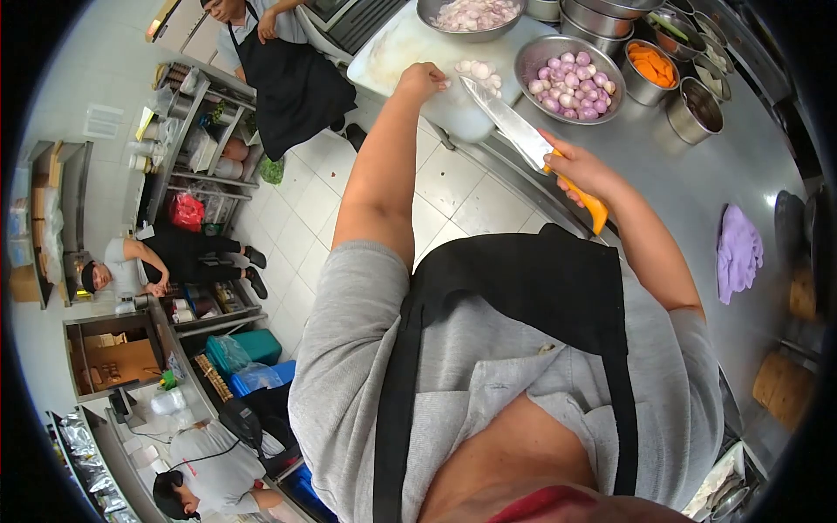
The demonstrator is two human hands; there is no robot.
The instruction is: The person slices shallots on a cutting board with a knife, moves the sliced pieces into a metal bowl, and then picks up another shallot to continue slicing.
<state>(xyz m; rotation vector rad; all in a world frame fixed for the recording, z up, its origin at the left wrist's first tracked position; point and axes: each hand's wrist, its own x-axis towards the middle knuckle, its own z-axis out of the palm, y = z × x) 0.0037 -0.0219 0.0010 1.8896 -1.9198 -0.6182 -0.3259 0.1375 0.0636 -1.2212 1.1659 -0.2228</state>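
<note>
My right hand (577, 167) is wrapped round the orange handle of a kitchen knife (514, 126), its broad blade slanting up and left over the cutting board. On the white cutting board (384, 57), my left hand (423, 81) has its fingers curled together; whatever is at the fingertips is too small to make out. Sliced shallots (481, 77) lie on the board between that hand and the blade tip. Just right of the board, a metal bowl (526, 54) holds peeled purple shallots (575, 87). Chopped shallots (475, 15) fill another bowl at the board's far edge.
Metal containers, one with cut carrots (649, 65), crowd the steel counter (663, 166) at the upper right. A purple cloth (739, 253) lies further along it. One person in a black apron (292, 74) stands beyond the board; two others are at the left near shelves (196, 131).
</note>
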